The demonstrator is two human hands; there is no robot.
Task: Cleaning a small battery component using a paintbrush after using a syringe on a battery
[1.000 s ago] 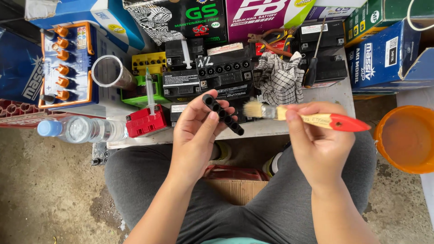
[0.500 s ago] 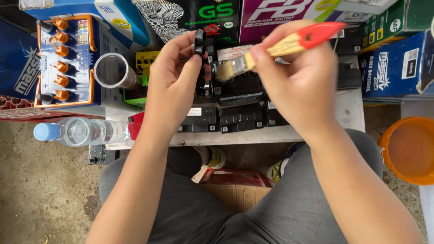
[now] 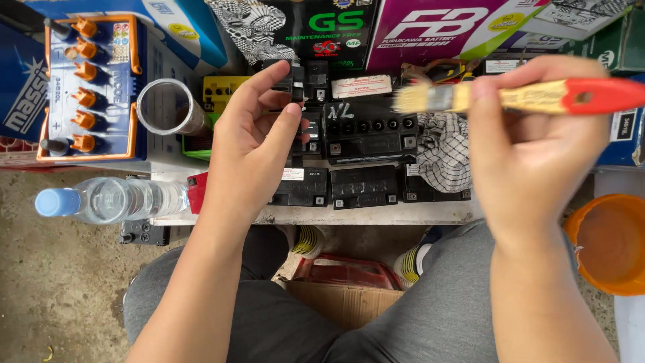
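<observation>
Two hands over one grey desk above concrete floor: left hand pinching one black strip, right hand clamped on one red-handled brush; several black batteries, one bottle.

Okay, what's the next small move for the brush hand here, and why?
Probably swing the paintbrush leftward to the small black part. The left hand holds that part up by its fingertips, while the right hand keeps the bristles level beside it, not touching.
</observation>
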